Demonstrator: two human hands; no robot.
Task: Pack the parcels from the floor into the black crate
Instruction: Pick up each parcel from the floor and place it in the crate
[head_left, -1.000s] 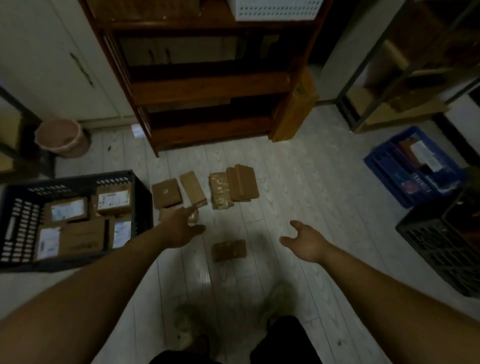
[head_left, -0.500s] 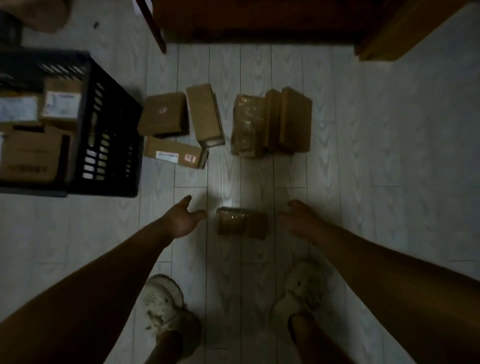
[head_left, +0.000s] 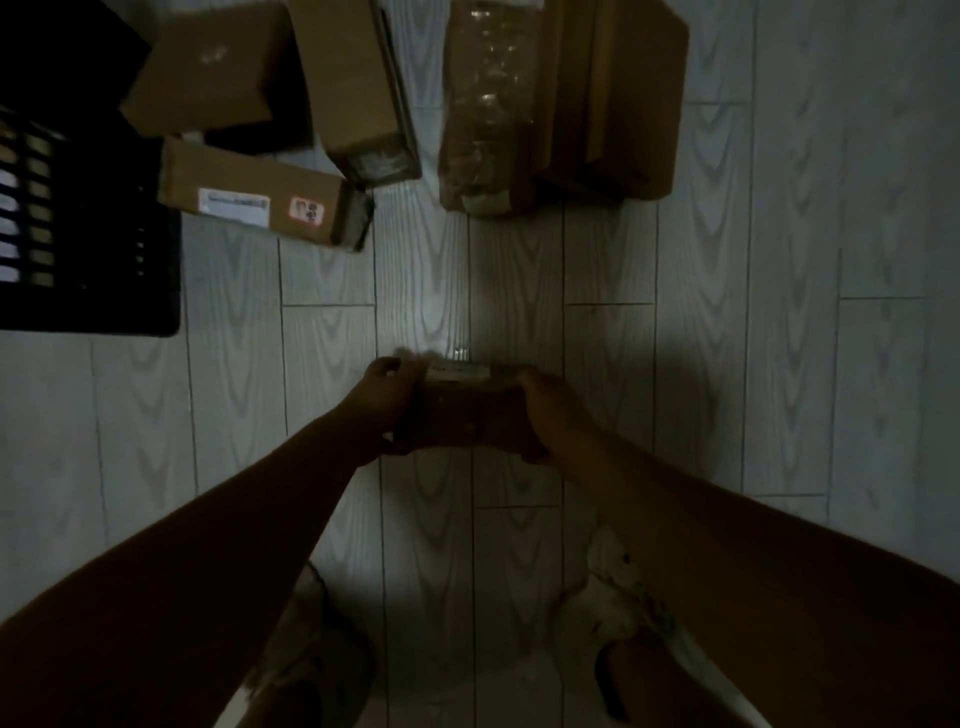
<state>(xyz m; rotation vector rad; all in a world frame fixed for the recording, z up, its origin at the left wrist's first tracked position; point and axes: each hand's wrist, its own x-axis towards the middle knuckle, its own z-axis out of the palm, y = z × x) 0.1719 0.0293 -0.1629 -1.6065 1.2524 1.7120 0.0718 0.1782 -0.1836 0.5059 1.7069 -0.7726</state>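
A small brown tape-wrapped parcel (head_left: 457, 410) sits clamped between a person's two hands above the pale wood-grain plank floor (head_left: 779, 364), the left hand (head_left: 387, 408) closed on its left end and the right hand (head_left: 540, 415) on its right end, fingers curled around the edges. Both forearms reach forward, nearly mirrored. Five more cardboard parcels lie on the floor beyond, beside the black slatted plastic crate (head_left: 88, 249) at left.
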